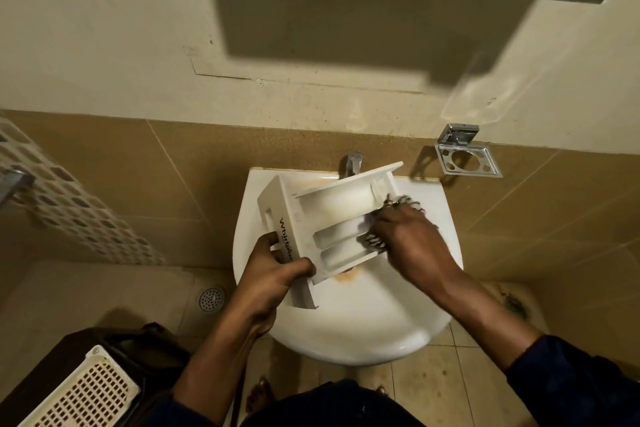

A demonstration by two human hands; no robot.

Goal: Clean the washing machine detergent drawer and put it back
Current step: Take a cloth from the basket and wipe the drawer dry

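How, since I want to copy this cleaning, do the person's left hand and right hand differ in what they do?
The left hand grips the white plastic detergent drawer by its front panel; the right hand holds a wiry metal scrubber against the drawer's compartments. The left hand is at the drawer's left end, the right hand at its right end. Both work over the white ceramic sink.

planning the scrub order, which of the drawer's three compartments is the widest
The far compartment, on the tap side of the drawer; it is clearly wider than the two narrow slots nearer the person.
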